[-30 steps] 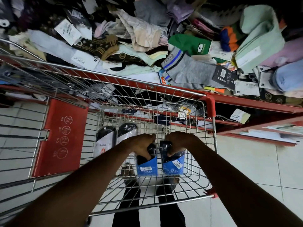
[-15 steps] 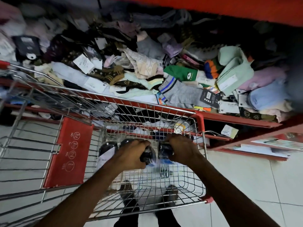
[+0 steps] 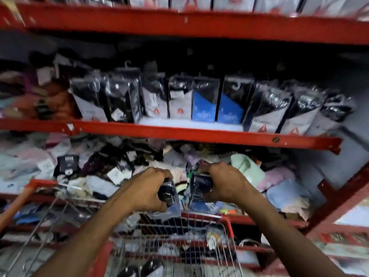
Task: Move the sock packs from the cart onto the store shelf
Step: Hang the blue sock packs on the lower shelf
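Note:
My left hand [image 3: 146,188] grips the dark top of a sock pack [image 3: 167,191] held above the wire cart [image 3: 191,242]. My right hand [image 3: 225,183] grips a second dark sock pack [image 3: 199,185] beside it, the two packs a little apart. Both packs are raised over the cart's far rim, in front of the lower shelf of loose socks. Higher up, the red shelf [image 3: 179,134] carries a row of upright packs, two blue ones [image 3: 216,105] in the middle with bare white shelf in front of them. More packs [image 3: 147,266] lie in the cart's bottom.
A heap of loose socks with tags [image 3: 111,168] fills the lower shelf behind the cart. Another red shelf [image 3: 179,25] with white packs runs across the top. A red diagonal brace [image 3: 337,198] stands at the right. The picture is blurred by motion.
Both hands have lifted their packs up out of the cart basket to above its far rim. The view has tilted upward, bringing the upper shelves into sight.

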Motion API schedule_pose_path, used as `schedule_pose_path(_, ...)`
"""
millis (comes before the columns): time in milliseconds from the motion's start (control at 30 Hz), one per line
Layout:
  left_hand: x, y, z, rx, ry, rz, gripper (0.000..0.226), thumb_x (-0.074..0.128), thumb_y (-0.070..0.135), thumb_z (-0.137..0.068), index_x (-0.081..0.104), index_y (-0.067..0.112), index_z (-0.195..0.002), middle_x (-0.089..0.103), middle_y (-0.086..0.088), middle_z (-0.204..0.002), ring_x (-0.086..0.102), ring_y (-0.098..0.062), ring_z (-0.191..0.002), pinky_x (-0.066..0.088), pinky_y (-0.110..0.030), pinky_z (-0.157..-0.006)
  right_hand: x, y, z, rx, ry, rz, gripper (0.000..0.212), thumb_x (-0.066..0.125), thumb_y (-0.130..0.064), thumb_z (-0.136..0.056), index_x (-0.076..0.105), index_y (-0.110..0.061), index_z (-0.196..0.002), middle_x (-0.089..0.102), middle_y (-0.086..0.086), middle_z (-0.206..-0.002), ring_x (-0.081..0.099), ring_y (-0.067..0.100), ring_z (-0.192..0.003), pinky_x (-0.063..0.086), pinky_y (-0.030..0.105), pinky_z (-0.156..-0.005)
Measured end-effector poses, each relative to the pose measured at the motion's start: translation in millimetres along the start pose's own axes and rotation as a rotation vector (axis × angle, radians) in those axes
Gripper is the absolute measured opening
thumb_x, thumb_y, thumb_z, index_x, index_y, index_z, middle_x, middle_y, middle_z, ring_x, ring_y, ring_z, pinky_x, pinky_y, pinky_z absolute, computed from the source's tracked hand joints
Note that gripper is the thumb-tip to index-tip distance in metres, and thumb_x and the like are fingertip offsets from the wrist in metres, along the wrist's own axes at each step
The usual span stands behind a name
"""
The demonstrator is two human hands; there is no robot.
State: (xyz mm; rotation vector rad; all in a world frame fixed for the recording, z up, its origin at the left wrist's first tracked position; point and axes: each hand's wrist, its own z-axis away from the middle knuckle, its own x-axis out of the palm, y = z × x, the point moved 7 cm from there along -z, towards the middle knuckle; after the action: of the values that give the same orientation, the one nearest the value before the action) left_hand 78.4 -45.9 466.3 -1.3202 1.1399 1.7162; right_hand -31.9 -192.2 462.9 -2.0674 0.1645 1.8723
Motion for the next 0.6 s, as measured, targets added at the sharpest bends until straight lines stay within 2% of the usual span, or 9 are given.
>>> schedule_pose_path(67,-25,6,-8,0.004,0.024,-0.011,0.072,0.085,0.035,-0.065,0.053,0.022,-0.129,0.060,0.003,-0.119,0.062,-0.022,-0.102,0.057,-0.038,-0.082,-26,4,-6,0.015,0.009,0.007,0.051,0.080,-0.046,-0.061,0.067,-0.022,-0.103,0.074,0.003,-0.093,0.068,0.027,-0.086,0.048,0.030,-0.065)
schedule_pose_path(167,-65,21,-22,0.051,0.086,-0.073,0.077,0.085,0.034,-0.067,0.051,0.022,-0.135,0.055,0.002,-0.133,0.050,-0.020,-0.121,0.046,-0.029,-0.093,-67,14,-13,0.043,0.040,0.013,0.039,0.081,-0.038,-0.058,0.067,-0.020,-0.090,0.073,0.002,-0.085,0.067,0.025,-0.077,0.045,0.030,-0.059)
schedule_pose_path(233,-90,32,-35,0.078,0.115,-0.096,0.073,0.085,0.035,-0.066,0.054,0.021,-0.130,0.056,-0.001,-0.132,0.046,-0.021,-0.121,0.045,-0.032,-0.094,-94,24,-19,0.074,0.072,0.022,0.038,0.079,-0.035,-0.056,0.065,-0.022,-0.089,0.069,0.002,-0.086,0.065,0.024,-0.076,0.053,0.034,-0.062)
schedule_pose_path(333,-126,45,-54,0.111,0.181,-0.109,0.065,0.085,0.034,-0.063,0.059,0.020,-0.120,0.060,-0.002,-0.121,0.053,-0.023,-0.114,0.050,-0.037,-0.091,-126,39,-29,0.070,0.128,-0.004,0.036,0.076,-0.035,-0.055,0.064,-0.024,-0.087,0.068,0.001,-0.086,0.066,0.023,-0.076,0.059,0.040,-0.067)
schedule_pose_path(500,-173,65,-95,0.176,0.268,-0.146,0.076,0.087,0.035,-0.063,0.055,0.014,-0.129,0.059,-0.003,-0.129,0.055,-0.023,-0.118,0.051,-0.039,-0.093,-179,63,-50,0.099,0.210,0.027,0.035,0.072,-0.033,-0.052,0.064,-0.018,-0.083,0.070,0.005,-0.081,0.068,0.025,-0.071,0.060,0.041,-0.063)
schedule_pose_path(600,-192,71,-124,0.190,0.286,-0.143,0.077,0.088,0.036,-0.061,0.053,0.018,-0.128,0.057,-0.003,-0.129,0.054,-0.025,-0.117,0.052,-0.041,-0.091,-203,73,-68,0.105,0.214,0.029,0.032,0.072,-0.026,-0.055,0.067,-0.014,-0.084,0.071,0.008,-0.079,0.068,0.027,-0.068,0.060,0.045,-0.061)
